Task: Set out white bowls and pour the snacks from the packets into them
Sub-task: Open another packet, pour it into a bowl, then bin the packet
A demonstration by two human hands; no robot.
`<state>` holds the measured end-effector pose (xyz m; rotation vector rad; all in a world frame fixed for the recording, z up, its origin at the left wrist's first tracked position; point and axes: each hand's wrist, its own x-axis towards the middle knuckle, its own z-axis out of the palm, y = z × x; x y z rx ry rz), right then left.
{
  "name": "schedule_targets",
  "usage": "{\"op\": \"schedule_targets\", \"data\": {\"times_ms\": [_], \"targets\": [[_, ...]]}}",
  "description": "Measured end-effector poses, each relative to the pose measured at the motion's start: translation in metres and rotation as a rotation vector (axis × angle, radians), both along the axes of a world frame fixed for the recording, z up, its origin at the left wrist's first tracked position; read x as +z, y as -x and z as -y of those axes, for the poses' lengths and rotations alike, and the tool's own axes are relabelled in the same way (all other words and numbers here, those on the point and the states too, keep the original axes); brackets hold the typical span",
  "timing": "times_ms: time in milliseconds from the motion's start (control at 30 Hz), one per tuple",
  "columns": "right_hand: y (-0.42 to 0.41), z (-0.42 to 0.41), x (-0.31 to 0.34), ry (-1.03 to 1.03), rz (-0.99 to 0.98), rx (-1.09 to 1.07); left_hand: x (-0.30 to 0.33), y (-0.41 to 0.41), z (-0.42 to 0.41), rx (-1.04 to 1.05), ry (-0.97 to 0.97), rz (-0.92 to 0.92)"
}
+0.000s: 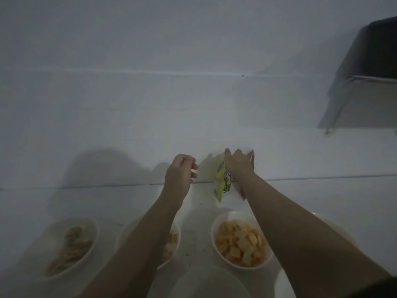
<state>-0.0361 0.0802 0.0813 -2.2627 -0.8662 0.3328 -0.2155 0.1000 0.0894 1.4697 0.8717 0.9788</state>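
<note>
The scene is dim and slightly blurred. The right hand [237, 163] reaches forward over the white tabletop [311, 160] and its grip is closed on the top edge of a yellow-green snack packet [223, 182], with the fingers curled round it from above. The packet hangs below that hand, its lower corner pointing down toward the near side; a pale pinkish part of packaging shows just under the right wrist, but whether it belongs to the same packet cannot be told. The left hand [181, 171] hovers just left of the packet, apart from it, with fingers loosely curled and nothing held in its grip. Nearer the person, a white bowl [217, 246] filled with orange and pale square snacks [240, 244] stands on the tabletop directly below the packet and beside the right forearm. A second white bowl [176, 239] with pale snacks lies largely hidden under the left forearm. A third white bowl [90, 239] at the left holds light brown, curved snack pieces [71, 246]. A further pale bowl rim [212, 274] shows at the bottom edge, its contents not discernible. At the far right, a dark box-like object [378, 48] stands on thin metal legs.
</note>
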Motion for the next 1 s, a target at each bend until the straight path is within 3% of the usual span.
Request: {"op": "schedule_targets", "data": {"times_ms": [333, 500, 733, 1000], "targets": [[-0.022, -0.033, -0.022, 0.095, -0.053, -0.007, -0.029, -0.014, -0.022, -0.034, 0.115, -0.002], [-0.013, -0.016, -0.027, 0.026, 0.130, -0.033, -0.021, -0.018, -0.002, -0.079, 0.127, 0.013], [0.003, 0.069, 0.000, -0.230, 0.326, -0.066, -0.001, -0.029, 0.056, -0.109, 0.075, 0.100], [-0.004, 0.211, 0.043, -0.483, 0.350, -0.031, 0.007, -0.076, 0.145, -0.207, 0.094, 0.190]]}}
